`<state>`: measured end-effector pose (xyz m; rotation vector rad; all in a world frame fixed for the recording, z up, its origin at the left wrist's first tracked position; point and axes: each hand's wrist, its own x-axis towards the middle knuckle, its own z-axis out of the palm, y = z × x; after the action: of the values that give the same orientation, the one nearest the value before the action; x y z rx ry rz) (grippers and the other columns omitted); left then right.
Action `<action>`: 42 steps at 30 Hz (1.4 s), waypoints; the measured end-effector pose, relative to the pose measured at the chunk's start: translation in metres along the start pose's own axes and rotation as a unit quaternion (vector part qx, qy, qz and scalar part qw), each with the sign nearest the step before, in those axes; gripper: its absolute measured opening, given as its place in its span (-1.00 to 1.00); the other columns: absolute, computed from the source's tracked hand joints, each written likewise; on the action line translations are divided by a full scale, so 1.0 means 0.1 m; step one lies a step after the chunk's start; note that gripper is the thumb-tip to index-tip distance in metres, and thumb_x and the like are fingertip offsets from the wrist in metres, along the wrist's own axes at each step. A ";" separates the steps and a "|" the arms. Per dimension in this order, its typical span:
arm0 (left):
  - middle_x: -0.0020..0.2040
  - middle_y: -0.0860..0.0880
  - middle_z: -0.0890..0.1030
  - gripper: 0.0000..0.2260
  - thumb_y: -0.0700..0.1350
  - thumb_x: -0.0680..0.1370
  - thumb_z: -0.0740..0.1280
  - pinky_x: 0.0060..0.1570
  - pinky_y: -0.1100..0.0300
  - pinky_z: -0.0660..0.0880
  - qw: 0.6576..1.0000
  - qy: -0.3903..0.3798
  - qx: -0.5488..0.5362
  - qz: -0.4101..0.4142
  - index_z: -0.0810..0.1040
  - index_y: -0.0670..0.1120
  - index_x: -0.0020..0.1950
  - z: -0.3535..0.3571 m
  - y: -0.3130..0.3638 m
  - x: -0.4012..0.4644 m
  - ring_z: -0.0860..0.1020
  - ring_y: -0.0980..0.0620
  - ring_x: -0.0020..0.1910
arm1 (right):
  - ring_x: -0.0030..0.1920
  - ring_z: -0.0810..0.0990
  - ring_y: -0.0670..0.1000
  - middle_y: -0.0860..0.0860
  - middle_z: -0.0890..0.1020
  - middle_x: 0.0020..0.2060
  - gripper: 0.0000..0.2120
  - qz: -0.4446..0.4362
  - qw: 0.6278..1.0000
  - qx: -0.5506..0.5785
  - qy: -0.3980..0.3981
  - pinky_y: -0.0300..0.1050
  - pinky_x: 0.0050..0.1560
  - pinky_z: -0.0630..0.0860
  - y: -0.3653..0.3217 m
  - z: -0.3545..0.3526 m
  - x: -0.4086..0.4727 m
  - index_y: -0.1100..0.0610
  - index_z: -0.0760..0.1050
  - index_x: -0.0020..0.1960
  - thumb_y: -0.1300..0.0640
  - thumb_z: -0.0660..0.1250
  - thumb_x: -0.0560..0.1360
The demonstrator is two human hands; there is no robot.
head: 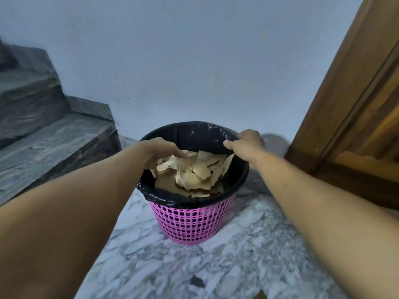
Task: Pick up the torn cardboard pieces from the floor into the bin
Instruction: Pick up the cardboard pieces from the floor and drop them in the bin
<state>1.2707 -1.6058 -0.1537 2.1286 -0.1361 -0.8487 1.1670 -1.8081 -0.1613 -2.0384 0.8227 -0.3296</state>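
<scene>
— Where the right hand [248, 143] meets the bin, what is gripped?

— The far right rim of the pink mesh bin [190, 223] is gripped there, over the black bin liner [194, 134]; the fingers are curled round the edge and the thumb is pointed inward across the opening.

— And the left hand [159, 152]?

— It is held over the left side of the opening, fingers bent downward into the bin. The fingertips are laid against the torn cardboard pieces [194, 171], but whether a piece is actually pinched cannot be told, since the fingers are partly hidden behind the hand.

— Where is the cardboard found?

— Inside the bin, heaped in pale, jagged scraps on top of flatter brown pieces, well up toward the rim.

— What is seen around the bin?

— It is stood upright on a grey-veined marble floor [237, 255], close to a plain pale wall [194, 61]. Dark stone stair steps [49, 134] are seen to the left, and a wooden door frame [349, 93] to the right. A small dark fleck [197, 281] is seen on the floor in the foreground.
</scene>
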 end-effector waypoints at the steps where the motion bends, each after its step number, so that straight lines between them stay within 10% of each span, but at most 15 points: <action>1: 0.48 -0.17 0.29 -0.26 -0.03 0.39 0.53 0.14 -0.30 0.43 1.000 0.008 0.013 0.007 0.27 -0.21 0.46 0.03 -0.02 0.04 0.27 -0.24 0.45 | -0.03 0.61 0.14 0.17 0.63 -0.01 -0.71 0.002 1.000 0.011 0.014 0.03 -0.02 0.60 0.06 -0.03 0.02 0.29 0.54 0.05 0.12 0.46 0.44; 5: -0.28 -0.07 0.44 -0.72 -0.03 0.36 0.55 -0.36 0.13 0.44 0.981 0.117 0.109 0.111 0.49 -0.13 -0.21 0.25 0.02 0.07 0.45 0.01 -0.31 | -0.10 0.69 0.07 0.17 0.65 0.00 -0.77 0.050 0.993 0.107 0.018 -0.04 -0.11 0.67 0.32 -0.30 0.09 0.22 0.55 0.08 0.25 0.46 0.45; 11: 0.02 -0.06 0.61 -0.62 -0.01 0.43 0.49 -0.06 0.17 0.53 0.945 0.152 0.142 0.251 0.55 -0.14 0.17 0.90 0.31 -0.02 0.57 0.02 -0.07 | -0.23 0.57 0.01 0.05 0.59 -0.17 -0.92 0.110 0.985 0.119 -0.057 -0.13 -0.27 0.55 0.85 -0.74 -0.09 0.20 0.51 -0.04 0.33 0.36 0.51; 17: -0.09 0.01 0.55 -0.71 0.07 0.47 0.40 -0.06 0.12 0.52 0.854 0.180 0.268 0.407 0.55 -0.10 0.06 1.73 0.53 -0.24 0.53 -0.01 -0.08 | -0.33 0.59 0.00 0.12 0.61 -0.23 -0.91 0.159 0.985 0.038 -0.049 -0.21 -0.42 0.55 1.68 -1.13 -0.25 0.23 0.58 -0.03 0.21 0.41 0.50; 21: -0.03 -0.05 0.58 -0.78 0.06 0.49 0.35 -0.15 0.14 0.44 0.799 0.128 0.373 0.453 0.51 -0.08 -0.03 2.31 0.42 -0.31 0.55 -0.08 -0.06 | -0.07 0.67 0.08 0.12 0.65 -0.04 -0.78 0.194 0.975 -0.054 -0.095 0.02 -0.10 0.66 2.27 -1.37 -0.40 0.20 0.59 0.02 0.10 0.47 0.45; 27: 0.34 -0.06 0.45 -0.18 0.25 0.31 0.50 0.15 0.07 0.44 0.771 -0.123 0.531 0.329 0.27 0.03 0.47 3.08 -0.37 -0.20 0.45 -0.07 0.26 | 0.16 0.56 0.14 0.18 0.49 0.29 -0.39 0.249 0.917 -0.218 -0.223 0.06 0.02 0.61 3.09 -1.46 -0.85 0.26 0.44 0.34 0.04 0.54 0.40; 32: 0.57 -0.19 -0.13 0.31 0.31 0.06 0.57 0.37 -0.14 0.26 0.626 -0.255 0.683 0.275 -0.20 0.10 0.57 3.35 -1.23 -0.10 0.07 -0.21 0.52 | 0.52 0.16 0.19 0.16 0.07 0.56 0.17 0.246 0.863 -0.316 -0.308 0.09 0.43 0.27 3.90 -1.30 -1.27 0.16 -0.04 0.58 -0.19 0.58 0.25; 34: 0.56 -0.24 0.07 0.32 0.43 -0.08 0.47 0.24 -0.24 0.39 0.564 -0.236 0.723 0.322 0.03 0.05 0.58 3.41 -1.57 -0.05 0.25 -0.26 0.47 | 0.55 0.02 0.27 0.19 -0.07 0.57 0.43 0.260 0.854 -0.324 -0.314 0.19 0.48 0.17 4.10 -1.15 -1.43 0.10 -0.21 0.59 -0.37 0.57 0.04; 37: 0.31 -0.10 0.54 0.00 0.37 -0.05 0.52 -0.01 -0.25 0.56 0.571 -0.177 0.697 0.396 0.47 0.06 0.35 3.49 -2.03 0.08 0.59 -0.13 0.21 | 0.49 -0.28 0.42 0.24 -0.36 0.51 0.54 0.276 0.845 -0.332 -0.315 0.36 0.45 0.00 4.25 -0.89 -1.58 0.06 -0.42 0.55 -0.34 0.60 0.00; 42: 0.56 -0.11 -0.32 0.36 0.21 0.04 0.61 0.41 -0.37 -0.05 0.513 -0.245 0.714 0.408 -0.29 0.12 0.55 3.44 -2.17 0.28 -0.20 -0.17 0.54 | 0.47 -0.23 0.50 0.34 -0.37 0.48 0.54 0.257 0.839 -0.390 -0.281 0.41 0.39 0.20 4.29 -0.67 -1.68 0.15 -0.45 0.52 -0.26 0.63 0.04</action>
<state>1.0405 -1.6999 -0.4766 2.3824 -2.7334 -0.6675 0.8239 -1.9058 -0.4609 -2.3031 1.1773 1.0251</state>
